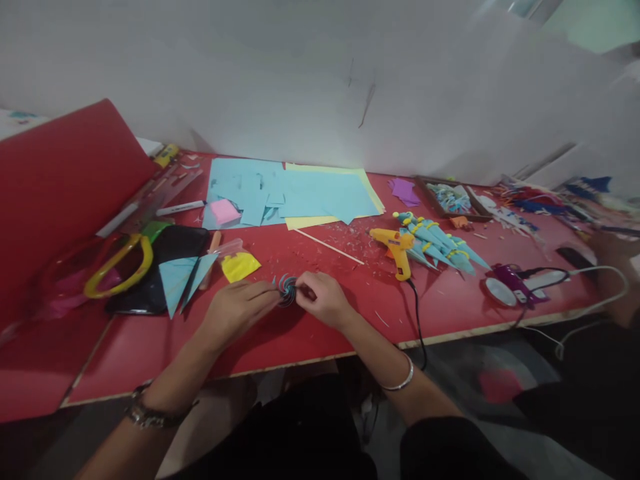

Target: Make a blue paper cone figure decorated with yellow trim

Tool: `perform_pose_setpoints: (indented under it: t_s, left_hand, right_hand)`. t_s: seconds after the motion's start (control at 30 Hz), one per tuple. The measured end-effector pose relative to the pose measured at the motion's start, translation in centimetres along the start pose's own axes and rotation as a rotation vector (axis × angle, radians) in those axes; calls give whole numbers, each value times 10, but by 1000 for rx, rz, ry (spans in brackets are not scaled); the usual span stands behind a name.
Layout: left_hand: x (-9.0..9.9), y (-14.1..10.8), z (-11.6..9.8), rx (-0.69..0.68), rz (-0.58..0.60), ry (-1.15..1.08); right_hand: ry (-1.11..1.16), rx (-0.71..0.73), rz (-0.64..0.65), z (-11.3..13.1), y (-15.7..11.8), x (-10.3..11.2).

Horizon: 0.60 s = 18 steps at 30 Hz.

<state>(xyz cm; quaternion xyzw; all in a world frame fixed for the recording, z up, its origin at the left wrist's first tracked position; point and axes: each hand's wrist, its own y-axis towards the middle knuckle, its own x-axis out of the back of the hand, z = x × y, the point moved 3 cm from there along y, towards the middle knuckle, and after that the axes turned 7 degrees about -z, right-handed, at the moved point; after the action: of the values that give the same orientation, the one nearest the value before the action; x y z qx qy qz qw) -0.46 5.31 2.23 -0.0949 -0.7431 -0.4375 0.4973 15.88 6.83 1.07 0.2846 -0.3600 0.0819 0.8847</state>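
Note:
Low over the red table, a small round spiral [287, 289] of light-blue and dark bands, perhaps coiled paper, sits between my two hands. My left hand [241, 308] pinches its left edge with the fingers together. On the other edge, the fingertips of my right hand [324, 297] are closed against it. Just beyond my left hand lies a yellow packet [241, 267]. Folded light-blue paper pieces [179, 280] lie further left. To the right of my right hand is a yellow glue gun [397, 250], its black cord hanging over the table edge.
Light-blue sheets [325, 193] lie along the wall, with a pink block [225, 212] on them. Tied blue paper cones [440, 243] are behind the glue gun. Left are a yellow tape ring [120, 267] and a black tray [173, 250]. Another person's arm [617, 267] shows far right.

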Motion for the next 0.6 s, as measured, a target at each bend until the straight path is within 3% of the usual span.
perform_pose_setpoints:
  t_s: [0.33,0.6]
  left_hand:
    - [-2,1,1,17,-41,30]
    - [-3,3,1,171,9,-64]
  right_hand:
    - [30,61,43,2,0,-1]
    - [58,2,49,3,1,0]
